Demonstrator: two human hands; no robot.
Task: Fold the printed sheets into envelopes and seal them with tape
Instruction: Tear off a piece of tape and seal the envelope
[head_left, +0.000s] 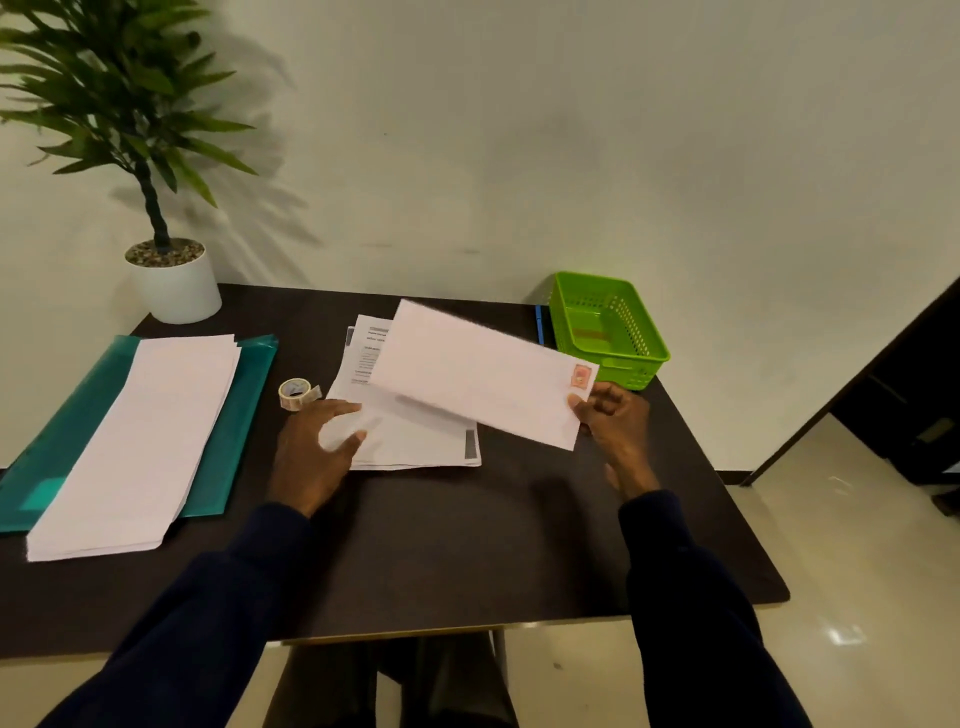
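An envelope was pinched by the right hand, printed sheets touched by the loose-fingered left hand; folding a sheet was judged due next.

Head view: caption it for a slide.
Right hand pinches a stamped envelope over printed sheets under the left hand, tape roll alongside.

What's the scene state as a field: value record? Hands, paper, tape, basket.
right hand: pinches envelope at its stamped corner, held above the sheets
left hand: fingers spread, rests on printed sheets
printed sheets: flat on table, partly hidden by envelope
tape roll: on table, left of sheets, untouched
white stack: on teal folder, table left
green basket: table's far right corner
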